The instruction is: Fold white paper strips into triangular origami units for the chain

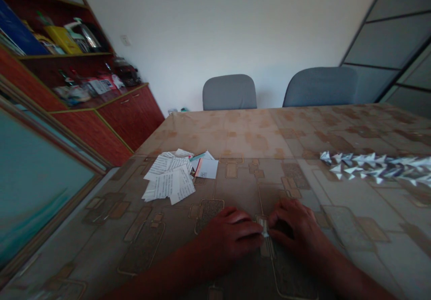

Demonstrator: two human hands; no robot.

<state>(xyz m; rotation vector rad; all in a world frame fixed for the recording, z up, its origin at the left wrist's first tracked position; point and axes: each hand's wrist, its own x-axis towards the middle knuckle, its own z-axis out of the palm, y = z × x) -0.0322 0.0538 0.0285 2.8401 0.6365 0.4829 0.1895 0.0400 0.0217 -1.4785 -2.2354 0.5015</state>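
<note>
A small piece of folded paper [264,226] is between my two hands, low over the patterned tablecloth [242,187]. My left hand [232,230] has its fingers bent and pressed against the paper's left side. From the right, my right hand [293,222] pinches the same piece with thumb and fingertips. Its folds are partly covered by my fingers and too small to make out. Ahead of my left hand lies a loose pile of printed paper slips [170,178], with a card [208,169] bearing a square code at its right side.
Rows of pointed folded paper pieces [377,165] stretch along the table's right side. Two grey chairs [229,92] stand behind the far table edge, against the white wall. A red-brown cabinet [131,116] with crowded shelves and a kettle [89,37] is at the left.
</note>
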